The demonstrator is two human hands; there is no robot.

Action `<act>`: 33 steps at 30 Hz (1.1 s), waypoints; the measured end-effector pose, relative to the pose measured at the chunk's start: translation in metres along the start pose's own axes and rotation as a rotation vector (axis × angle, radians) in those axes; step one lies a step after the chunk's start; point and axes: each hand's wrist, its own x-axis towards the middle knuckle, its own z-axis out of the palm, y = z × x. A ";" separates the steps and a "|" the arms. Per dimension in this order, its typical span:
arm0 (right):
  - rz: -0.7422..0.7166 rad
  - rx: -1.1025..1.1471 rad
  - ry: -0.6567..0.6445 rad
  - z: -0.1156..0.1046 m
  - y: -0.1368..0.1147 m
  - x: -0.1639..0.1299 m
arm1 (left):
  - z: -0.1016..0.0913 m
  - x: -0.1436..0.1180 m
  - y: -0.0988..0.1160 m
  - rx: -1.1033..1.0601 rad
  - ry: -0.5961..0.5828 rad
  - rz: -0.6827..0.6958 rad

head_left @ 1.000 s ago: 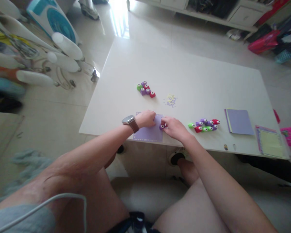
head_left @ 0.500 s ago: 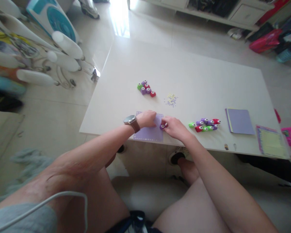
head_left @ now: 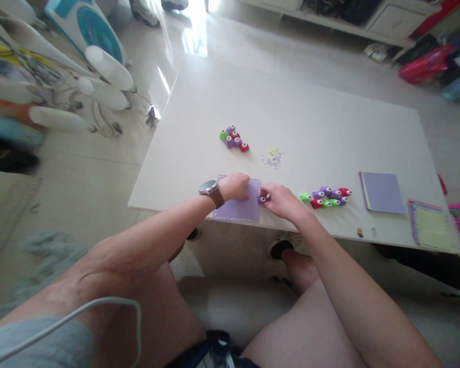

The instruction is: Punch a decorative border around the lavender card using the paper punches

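Observation:
A lilac sheet of paper (head_left: 237, 209) lies at the table's near edge, with small punched shapes along its borders. My left hand (head_left: 235, 186), with a watch on its wrist, rests on the sheet's upper part, fingers curled and holding it down. At the sheet's right edge, my right hand (head_left: 279, 199) grips a small purple craft punch (head_left: 262, 199) between thumb and fingers. Whether the punch still overlaps the paper I cannot tell. Yellow and lilac paper bits (head_left: 273, 157) lie in a small heap beyond my hands.
Several coloured craft punches (head_left: 235, 139) stand in a group farther back, and several more (head_left: 327, 198) sit right of my right hand. A stack of lilac paper (head_left: 383, 191) and a bordered yellow sheet (head_left: 433, 225) lie at the right of the white table (head_left: 310, 117).
The purple punch has shifted slightly to the right against the paper's edge, still in my right hand. My left hand stays on the sheet. The whole view has moved a little.

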 end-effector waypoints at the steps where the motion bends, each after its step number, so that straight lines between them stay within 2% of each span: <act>1: -0.002 0.005 -0.002 0.000 0.001 0.000 | 0.000 0.000 0.000 -0.001 0.001 -0.003; 12: -0.029 0.050 0.029 0.004 -0.006 0.002 | 0.004 0.003 -0.001 -0.017 0.014 0.000; 29: 0.013 0.029 0.025 0.001 -0.011 0.001 | 0.001 0.002 0.000 0.019 0.002 0.006; 33: 0.017 0.104 0.003 -0.001 -0.008 0.002 | -0.002 0.000 0.003 0.038 -0.009 0.007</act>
